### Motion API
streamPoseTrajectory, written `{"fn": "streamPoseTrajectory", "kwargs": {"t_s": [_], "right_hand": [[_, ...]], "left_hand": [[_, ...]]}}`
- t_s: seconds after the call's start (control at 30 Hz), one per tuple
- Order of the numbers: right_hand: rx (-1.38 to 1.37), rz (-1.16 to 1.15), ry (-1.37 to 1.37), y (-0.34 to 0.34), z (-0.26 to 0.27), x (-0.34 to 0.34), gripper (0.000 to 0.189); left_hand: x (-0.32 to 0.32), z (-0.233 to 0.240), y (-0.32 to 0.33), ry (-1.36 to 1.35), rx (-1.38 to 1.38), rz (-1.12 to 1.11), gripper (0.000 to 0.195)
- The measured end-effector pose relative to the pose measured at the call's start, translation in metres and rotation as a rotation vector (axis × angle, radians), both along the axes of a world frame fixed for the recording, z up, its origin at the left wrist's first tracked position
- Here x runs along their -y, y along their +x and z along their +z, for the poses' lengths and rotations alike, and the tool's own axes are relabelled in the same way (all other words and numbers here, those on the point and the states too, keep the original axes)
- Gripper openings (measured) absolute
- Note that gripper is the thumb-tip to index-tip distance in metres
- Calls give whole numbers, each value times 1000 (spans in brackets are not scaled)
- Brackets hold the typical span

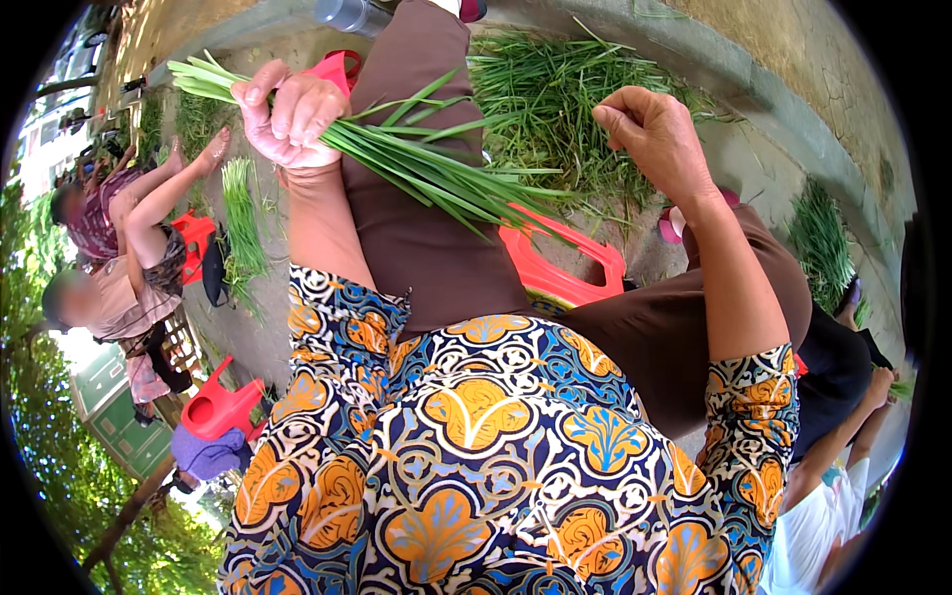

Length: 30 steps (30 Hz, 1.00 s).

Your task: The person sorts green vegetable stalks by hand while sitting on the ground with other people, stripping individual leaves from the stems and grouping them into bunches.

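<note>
My left hand (pixel 294 115) is closed around a bunch of long flat green leaves, likely garlic chives (pixel 428 163). Their pale stem ends stick out past the thumb side, and the leaf tips fan across my brown trouser leg towards the middle. Over on the other side, my right hand (pixel 658 134) is raised with its fingers curled and thumb against the forefinger. I see nothing held in it. Behind and below it on the ground spreads a loose heap of the same green leaves (pixel 554 97).
A red plastic stool (pixel 613 264) shows between my legs. Leaf bundles lie on the ground at left (pixel 242 216) and at right (pixel 822 234). A concrete kerb (pixel 758 85) curves behind the heap. Other people sit at both sides, near another red stool (pixel 223 405).
</note>
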State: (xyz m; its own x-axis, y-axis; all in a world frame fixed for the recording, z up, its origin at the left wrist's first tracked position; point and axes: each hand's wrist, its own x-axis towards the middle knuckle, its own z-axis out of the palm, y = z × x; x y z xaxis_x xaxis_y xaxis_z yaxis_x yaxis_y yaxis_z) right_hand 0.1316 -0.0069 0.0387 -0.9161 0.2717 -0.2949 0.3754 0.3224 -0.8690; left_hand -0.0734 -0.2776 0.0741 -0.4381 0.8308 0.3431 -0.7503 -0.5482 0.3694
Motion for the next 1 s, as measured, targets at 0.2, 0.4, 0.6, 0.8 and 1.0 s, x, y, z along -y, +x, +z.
{"fn": "streamPoseTrajectory", "kwargs": {"t_s": [0.2,0.4,0.6,0.8,1.0], "right_hand": [[-167,-101,-99,-19,-4,-1,16],[-277,-24,-243,-33,15,5,12],[-262,236,-458,-26,17,24,19],[-212,358,-635,-26,35,30,26],[-148,347,-704,-25,31,31,23]], "left_hand": [[-49,27,20,10,-203,-204,27],[-77,28,39,-27,-111,-299,20],[-86,21,53,-63,-141,-360,22],[-91,19,55,-63,-178,-401,28],[-94,18,57,-83,-181,-400,26]]}}
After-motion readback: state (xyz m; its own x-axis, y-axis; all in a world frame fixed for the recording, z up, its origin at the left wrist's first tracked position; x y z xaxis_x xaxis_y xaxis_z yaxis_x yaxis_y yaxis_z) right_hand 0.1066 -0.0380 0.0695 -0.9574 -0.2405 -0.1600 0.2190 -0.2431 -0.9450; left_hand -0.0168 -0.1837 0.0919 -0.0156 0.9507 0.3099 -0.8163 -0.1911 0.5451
